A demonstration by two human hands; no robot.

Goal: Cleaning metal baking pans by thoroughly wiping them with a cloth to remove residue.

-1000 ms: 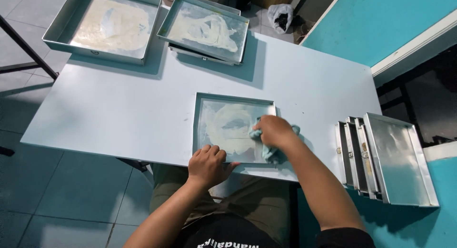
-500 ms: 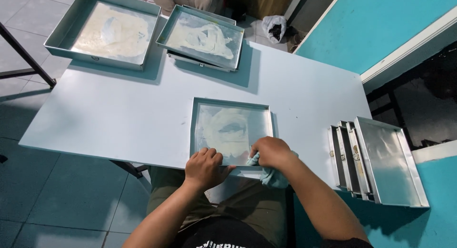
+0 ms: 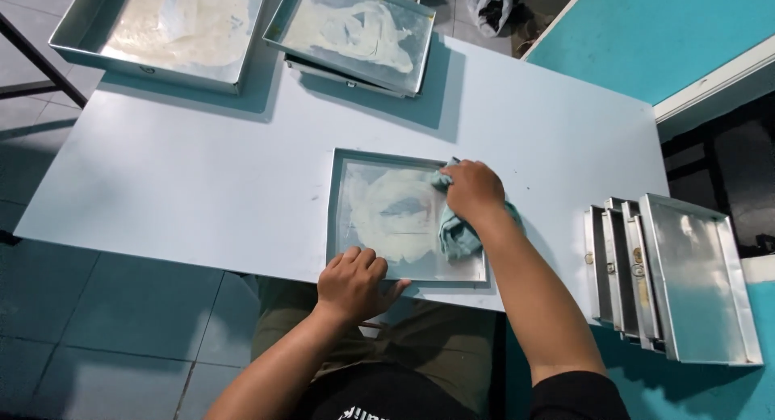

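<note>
**Inspector A:** Position of the square metal tray?

**Inspector B:** It lies flat on the pale blue counter, at the near edge, directly ahead of the person. Its floor carries a whitish smear across the middle.

**Inspector A:** Right hand?

**Inspector B:** The right hand sits at the tray's 2 o'clock corner, palm down, fingers curled over a teal cloth. The grip is closed on that cloth, pressing it against the tray floor. The cloth's loose part trails toward 5 o'clock, along the tray's right wall.

**Inspector A:** Left hand?

**Inspector B:** The left hand rests at the tray's 6 o'clock rim, fingers spread flat, fingertips lying over the near edge. It holds nothing; the grip is wide, bearing on the rim.

**Inspector A:** Surroundings?

**Inspector B:** At 11 o'clock, a large smeared tray overhangs the far edge of the counter. At 12 o'clock, a second smeared tray sits on another tray, whose edge shows beneath. At 3 o'clock, well apart from the working tray, a row of clean trays stands on edge, leaning together at the counter's right end. A teal wall runs at 1 o'clock; grey floor tiles show at 8 o'clock.
</note>
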